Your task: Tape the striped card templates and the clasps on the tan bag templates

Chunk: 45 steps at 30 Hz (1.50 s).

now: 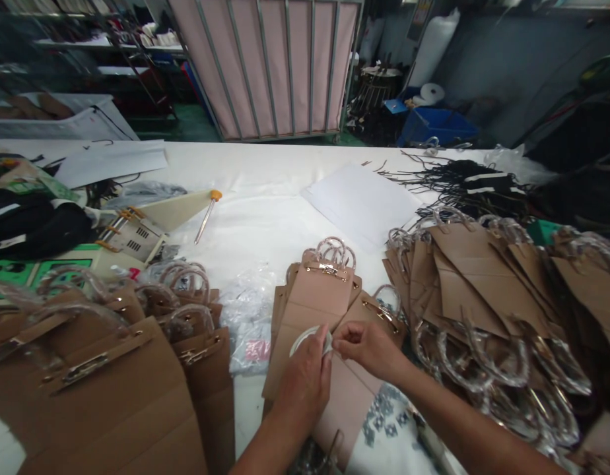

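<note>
My left hand [305,379] is closed around a roll of white tape [299,340], whose pale rim shows past the fingers. Close beside it, my right hand [369,348] has its thumb and forefinger pinched at the roll's edge; any strip between those fingertips is too small to make out. Beneath both hands lies a small stack of flat tan bag panels [319,290] with a metal clasp [329,269] and plastic-wrapped handles [335,249] at the far end. The lower part of the stack is partly hidden by my hands and forearms.
Brown bag pieces [121,389] with wrapped handles are piled at the left, and more bag pieces [473,277] at the right. A screwdriver [207,216] lies beyond the left pile. White sheets [362,201] and black cords [463,188] lie on the far side.
</note>
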{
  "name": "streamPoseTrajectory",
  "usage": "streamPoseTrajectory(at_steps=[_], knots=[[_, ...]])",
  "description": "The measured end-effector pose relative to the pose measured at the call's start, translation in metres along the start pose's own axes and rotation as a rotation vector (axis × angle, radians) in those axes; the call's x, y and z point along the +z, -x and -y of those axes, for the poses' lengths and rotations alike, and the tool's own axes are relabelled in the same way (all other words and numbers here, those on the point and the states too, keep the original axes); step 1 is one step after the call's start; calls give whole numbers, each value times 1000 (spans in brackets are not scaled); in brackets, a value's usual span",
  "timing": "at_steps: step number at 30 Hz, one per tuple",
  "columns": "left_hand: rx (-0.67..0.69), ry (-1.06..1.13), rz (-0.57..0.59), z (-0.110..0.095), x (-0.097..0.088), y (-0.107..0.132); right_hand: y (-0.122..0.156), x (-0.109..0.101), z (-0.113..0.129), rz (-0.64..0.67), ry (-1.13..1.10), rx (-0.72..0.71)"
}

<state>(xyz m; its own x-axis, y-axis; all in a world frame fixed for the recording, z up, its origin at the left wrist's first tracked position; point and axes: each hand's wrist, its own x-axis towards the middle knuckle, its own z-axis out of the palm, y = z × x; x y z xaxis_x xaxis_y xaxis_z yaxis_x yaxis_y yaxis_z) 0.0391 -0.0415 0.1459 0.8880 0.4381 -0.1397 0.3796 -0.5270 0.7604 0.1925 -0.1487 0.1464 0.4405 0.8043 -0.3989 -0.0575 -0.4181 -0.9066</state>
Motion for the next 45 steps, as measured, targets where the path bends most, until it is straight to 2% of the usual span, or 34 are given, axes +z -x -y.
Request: streamPoseTrajectory(at_steps=[4, 7, 10, 15, 19, 21, 26, 30, 34, 41, 45], knots=[[3, 151, 0, 2, -3, -8, -1, -1, 2, -55, 240, -111], [-152, 360, 11, 3, -7, -16, -4, -2, 2, -73, 337, -173], [-291, 478, 19, 7, -10, -22, -11, -2, 1, -68, 357, -203], [-280, 586, -28, 17, -5, -33, -24, 2, 2, -37, 436, -264], [-472, 907, -24, 32, 8, -48, -38, 1, 13, -12, 356, -285], [-541, 973, -21, 41, 14, -56, -54, -6, 13, -48, 300, -286], [-535, 981, -12, 67, 22, -77, -115, -30, -22, -154, 355, -261], [-521, 999, -19, 87, 29, -88, -146, -39, -44, -328, 435, -329], [-526, 1020, -28, 100, 38, -89, -159, -43, -40, -350, 459, -374], [-508, 1038, -48, 107, 45, -88, -173, -48, -37, -311, 569, -393], [-494, 1035, -52, 109, 47, -89, -174, -46, -33, -349, 631, -342]])
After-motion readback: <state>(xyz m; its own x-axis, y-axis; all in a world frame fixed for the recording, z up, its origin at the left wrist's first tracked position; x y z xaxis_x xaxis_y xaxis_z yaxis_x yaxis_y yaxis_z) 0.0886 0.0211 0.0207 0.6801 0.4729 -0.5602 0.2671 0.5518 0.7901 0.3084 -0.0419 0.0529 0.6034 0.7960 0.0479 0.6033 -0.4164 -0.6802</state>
